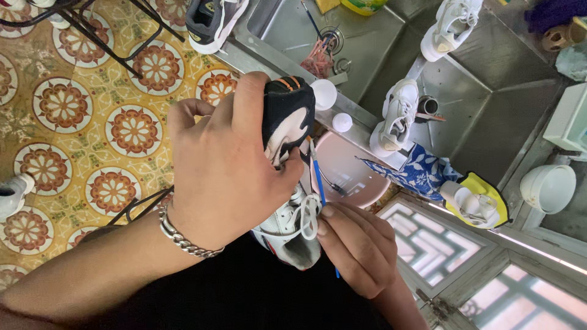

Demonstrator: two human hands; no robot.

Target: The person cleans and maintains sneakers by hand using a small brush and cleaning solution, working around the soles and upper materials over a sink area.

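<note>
My left hand [223, 165], with a silver chain bracelet at the wrist, grips a white and black sneaker [287, 116] with an orange-trimmed heel, held over my lap. White laces loop out of the shoe near its lower end. My right hand [358, 244] pinches a thin blue-handled brush [319, 183] whose tip rests against the side of the sneaker. My left hand covers most of the shoe's upper.
A pink basin [348, 174] sits just beyond the shoe. A steel sink [367, 43] holds white sneakers [397, 116], a brush and small white caps. A blue patterned cloth [422, 174], a yellow-and-white item and a white bowl [547, 186] lie right. Patterned floor tiles lie left.
</note>
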